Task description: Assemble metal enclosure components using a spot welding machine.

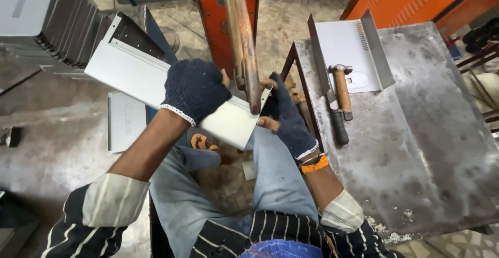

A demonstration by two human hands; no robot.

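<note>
Two gloved hands share one long sheet-metal panel (pixel 135 76), a pale grey folded piece with a smooth painted face and a turned-up lip along its upper edge, slanting from the upper left of the frame down to the centre. The left hand (pixel 195 89), in a dark knitted glove with a white cuff, is closed over the panel's top edge near the middle, fingers wrapped down onto its face. The right hand (pixel 288 115), in a matching fingerless glove with bare fingertips showing, clamps the panel's lower right end, thumb and fingers pinched together on the corner. That end sits against a rusty, worn vertical bar (pixel 244 40) fixed to an orange machine frame (pixel 210 14) at top centre. An orange band (pixel 314 164) circles the right wrist. To the right stands a steel table (pixel 431 133), its top scuffed, stained and dull. On it lie a hammer (pixel 342 89) with a wooden handle, a dark-handled tool (pixel 338 125) just beside it, and another bent grey panel (pixel 348 55) with a row of slots. At upper left, more grey panels (pixel 67 27) stand stacked on edge.
</note>
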